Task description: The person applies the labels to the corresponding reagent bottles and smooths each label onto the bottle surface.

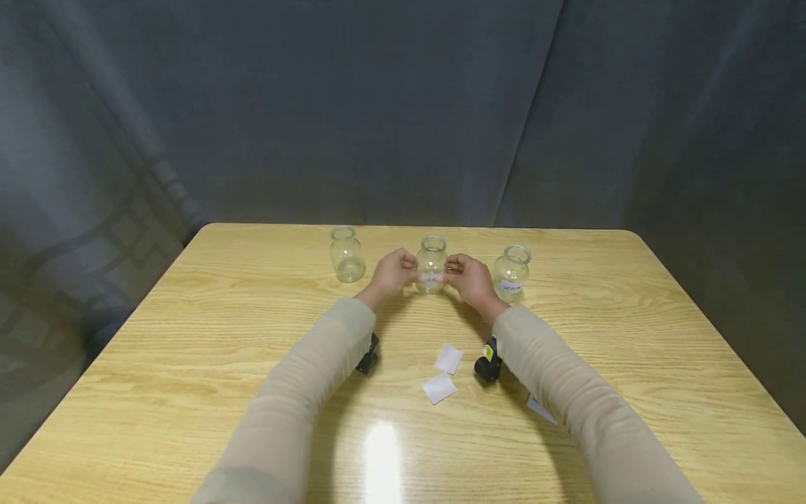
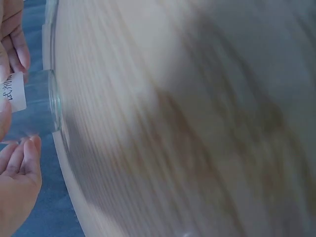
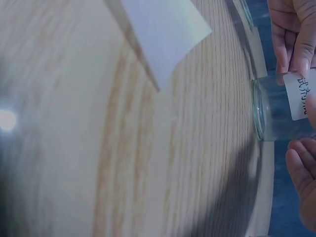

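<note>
A clear glass jar (image 1: 432, 255) with a white handwritten label (image 1: 432, 278) stands upright near the table's far side. From its left side my left hand (image 1: 393, 273) holds it, thumb at the label's left end. My right hand (image 1: 471, 281) holds the opposite side, with that thumb at the label's right end. In the left wrist view the label (image 2: 17, 94) lies against the glass, close above the jar's base; the right wrist view also shows handwriting on the label (image 3: 297, 98). The fingers' far ends are partly hidden by the glass.
Left of the hands stands an unlabelled glass jar (image 1: 348, 259); a labelled jar (image 1: 511, 269) is at right. Two white paper pieces (image 1: 449, 358) lie nearer me, and another paper (image 1: 540, 409) sits partly under the right sleeve. A dark curtain (image 1: 378, 112) hangs behind the table (image 1: 252, 315).
</note>
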`<state>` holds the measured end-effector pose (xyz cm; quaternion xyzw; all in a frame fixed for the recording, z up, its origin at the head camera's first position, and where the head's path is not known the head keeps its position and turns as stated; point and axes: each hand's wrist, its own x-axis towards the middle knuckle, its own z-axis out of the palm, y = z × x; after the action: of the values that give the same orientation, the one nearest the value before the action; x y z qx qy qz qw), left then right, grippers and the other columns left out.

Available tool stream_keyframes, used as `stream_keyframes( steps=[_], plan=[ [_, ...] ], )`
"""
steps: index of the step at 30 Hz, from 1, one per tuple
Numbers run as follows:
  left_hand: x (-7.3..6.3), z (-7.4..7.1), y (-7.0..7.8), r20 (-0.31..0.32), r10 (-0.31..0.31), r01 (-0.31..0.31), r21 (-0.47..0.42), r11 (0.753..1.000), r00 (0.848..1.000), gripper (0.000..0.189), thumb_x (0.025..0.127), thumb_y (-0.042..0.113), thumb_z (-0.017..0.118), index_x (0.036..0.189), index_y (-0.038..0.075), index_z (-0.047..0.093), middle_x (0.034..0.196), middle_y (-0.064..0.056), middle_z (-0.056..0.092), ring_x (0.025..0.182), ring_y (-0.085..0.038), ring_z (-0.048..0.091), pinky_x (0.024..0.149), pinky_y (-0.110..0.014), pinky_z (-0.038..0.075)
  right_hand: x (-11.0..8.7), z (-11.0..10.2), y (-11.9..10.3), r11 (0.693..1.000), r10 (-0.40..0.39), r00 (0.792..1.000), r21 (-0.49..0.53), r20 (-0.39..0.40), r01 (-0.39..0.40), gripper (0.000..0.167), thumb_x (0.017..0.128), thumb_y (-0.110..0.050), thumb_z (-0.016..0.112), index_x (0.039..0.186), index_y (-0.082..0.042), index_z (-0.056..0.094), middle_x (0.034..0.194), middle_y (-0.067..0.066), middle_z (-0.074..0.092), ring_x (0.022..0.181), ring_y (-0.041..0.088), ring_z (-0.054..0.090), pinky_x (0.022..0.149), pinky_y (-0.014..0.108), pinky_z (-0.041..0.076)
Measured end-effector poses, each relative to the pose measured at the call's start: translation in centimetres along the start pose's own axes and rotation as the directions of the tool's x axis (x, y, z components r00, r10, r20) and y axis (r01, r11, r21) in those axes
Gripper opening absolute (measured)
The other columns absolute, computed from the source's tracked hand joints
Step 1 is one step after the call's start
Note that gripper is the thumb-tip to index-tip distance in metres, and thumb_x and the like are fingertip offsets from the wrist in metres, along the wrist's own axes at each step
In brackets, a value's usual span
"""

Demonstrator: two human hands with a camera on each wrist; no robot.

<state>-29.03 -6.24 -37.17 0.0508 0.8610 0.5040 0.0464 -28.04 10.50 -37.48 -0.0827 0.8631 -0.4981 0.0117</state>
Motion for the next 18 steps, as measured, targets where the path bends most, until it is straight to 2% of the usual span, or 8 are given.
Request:
stream_keyframes(
  steps=[12, 18],
  plan=[
    [0.1, 0.1, -0.4, -0.015, 0.001, -0.001, -0.007, 1.0, 1.0, 0.034, 0.075, 0.014, 0.066, 0.103, 0.001, 0.052, 0.106, -0.013, 0.054, 0.096, -0.026, 0.051, 0.079, -0.032, 0.044, -0.4, -0.8, 0.4, 0.999, -0.008, 1.0, -0.037, 0.017, 0.009, 0.042, 0.08, -0.013, 0.062, 0.114, 0.004, 0.046, 0.114, 0.019, 0.049, 0.104, 0.03, 0.048, 0.086, 0.034, 0.04],
    [-0.5, -0.4, -0.4, -0.013, -0.001, 0.001, -0.013, 1.0, 1.0, 0.036, 0.077, 0.016, 0.065, 0.106, 0.001, 0.051, 0.107, -0.012, 0.054, 0.098, -0.025, 0.05, 0.08, -0.032, 0.043, -1.0, -1.5, 0.4, 0.998, -0.042, 0.999, -0.037, 0.016, 0.043, 0.042, 0.08, -0.013, 0.061, 0.114, 0.006, 0.046, 0.111, 0.021, 0.051, 0.101, 0.031, 0.049, 0.084, 0.036, 0.042]
  ],
)
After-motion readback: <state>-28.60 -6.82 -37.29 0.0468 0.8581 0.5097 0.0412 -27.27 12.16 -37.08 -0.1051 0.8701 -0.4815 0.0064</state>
